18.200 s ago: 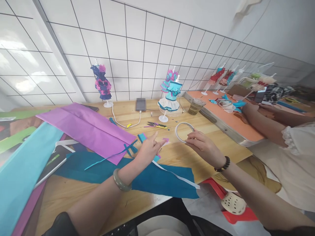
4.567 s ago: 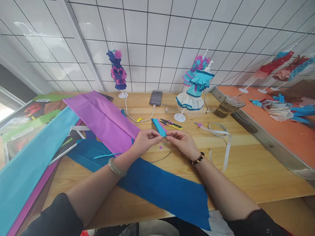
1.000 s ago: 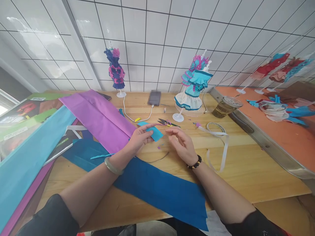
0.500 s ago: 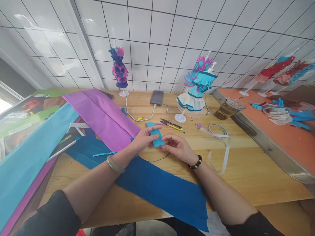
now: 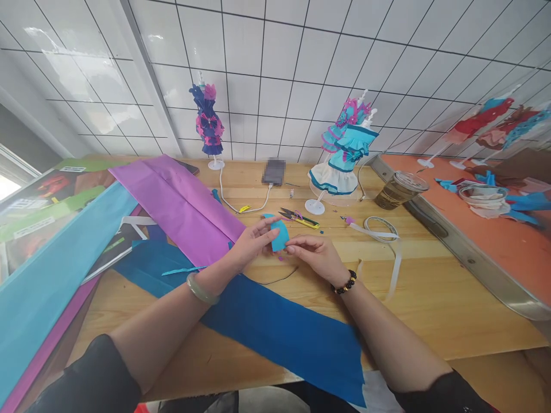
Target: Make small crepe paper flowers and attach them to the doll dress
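A small light-blue piece of crepe paper or cloth (image 5: 280, 236) is held up between both hands over the wooden table. My left hand (image 5: 255, 240) is closed on its left side, thumb in front and fingers partly behind. The fingertips of my right hand (image 5: 313, 252) pinch its lower right corner. Just behind the piece lie yellow-handled snips (image 5: 303, 219). Below my left wrist stretches a long dark-blue strip (image 5: 279, 327), with a wide purple sheet (image 5: 181, 206) beyond it on the left.
Dressed miniature mannequins stand at the back: a navy-pink one (image 5: 209, 123) and turquoise ones (image 5: 340, 163). A tape roll (image 5: 381, 226) with a trailing white strip lies right, near a plastic cup (image 5: 401, 189). A cabled, blurred device (image 5: 274, 172) lies by the wall. Light-blue material (image 5: 55, 264) lies left.
The light-blue piece has turned and bowed slightly between my hands. My right fingers have drawn closer together at its corner and shifted a little right. The white strip by the tape has moved.
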Available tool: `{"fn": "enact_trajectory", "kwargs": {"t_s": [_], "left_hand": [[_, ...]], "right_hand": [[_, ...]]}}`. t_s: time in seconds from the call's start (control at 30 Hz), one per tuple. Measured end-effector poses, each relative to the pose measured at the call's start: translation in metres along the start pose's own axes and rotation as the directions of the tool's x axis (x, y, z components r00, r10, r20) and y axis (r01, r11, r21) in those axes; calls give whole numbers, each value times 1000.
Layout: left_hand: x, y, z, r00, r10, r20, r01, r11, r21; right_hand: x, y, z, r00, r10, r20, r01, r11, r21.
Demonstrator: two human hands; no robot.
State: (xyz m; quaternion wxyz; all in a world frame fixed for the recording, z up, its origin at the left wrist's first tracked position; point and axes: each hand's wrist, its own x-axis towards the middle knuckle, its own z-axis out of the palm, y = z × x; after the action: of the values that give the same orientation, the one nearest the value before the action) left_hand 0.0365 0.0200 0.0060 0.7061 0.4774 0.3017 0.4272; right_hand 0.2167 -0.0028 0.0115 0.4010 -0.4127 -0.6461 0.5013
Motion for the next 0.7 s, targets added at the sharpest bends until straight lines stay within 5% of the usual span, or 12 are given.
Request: {"fn": "enact_trajectory", "kwargs": {"t_s": [0.17, 0.4, 0.7], "left_hand": [[-4, -2, 6, 980, 200, 8, -198, 964, 180], [-2, -12, 6, 934, 356, -32, -294, 817, 496], [0, -16, 3, 935, 345, -82, -258, 821, 509]], "right_hand": [[4, 4, -6, 976, -87, -201, 65, 991, -117], [5, 4, -7, 970, -87, -228, 61, 991, -116], [5, 3, -7, 972, -85, -217, 69, 994, -80]]}}
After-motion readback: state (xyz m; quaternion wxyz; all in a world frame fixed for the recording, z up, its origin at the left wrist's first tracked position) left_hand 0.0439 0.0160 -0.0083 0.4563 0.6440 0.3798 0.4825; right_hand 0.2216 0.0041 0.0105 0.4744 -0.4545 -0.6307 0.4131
